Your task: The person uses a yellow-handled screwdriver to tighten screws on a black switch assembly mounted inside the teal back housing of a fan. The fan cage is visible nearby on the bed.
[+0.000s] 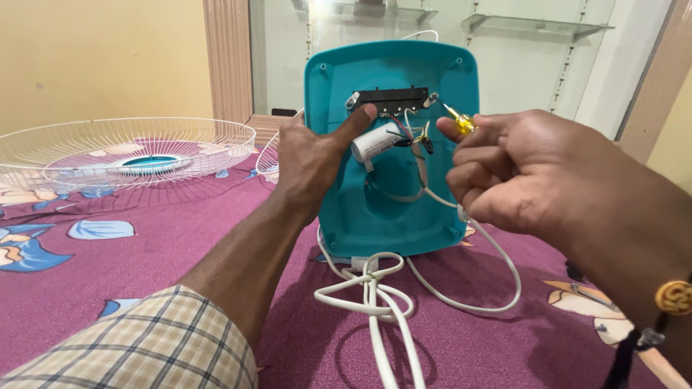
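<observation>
The teal fan base (393, 216) stands on edge on the purple bedspread (166, 252), hollow underside facing the wearer, approx centre frame. Inside, at 12 o'clock, a black switch block (393, 99) runs across w/ a screw at each end; just below it sits a white cylindrical capacitor (373, 144) w/ red, black and white wires bunched at its 3 o'clock.

Left hand (310, 155) presses against the base from 9 o'clock, thumb tip on the switch block's lower edge, fingers spread flat on the plastic: bracing, not gripping anything. Right hand (519, 169) is clenched round a small yellow-handled screwdriver (459, 122), tip aimed at the right-end screw (433, 97) at approx 1 o'clock of the base; whether the tip is seated in the screw head can't be told.

Step in hand looks like working that switch-block screw. Judged next move calls for keeping the driver square to the screw head, steady left-hand bracing so the base doesn't tip, and staying clear of the loose wires.

White power cord (375, 288) lies knotted at 6 o'clock. Wire fan guard (122, 148) rests well apart at 9 o'clock.
</observation>
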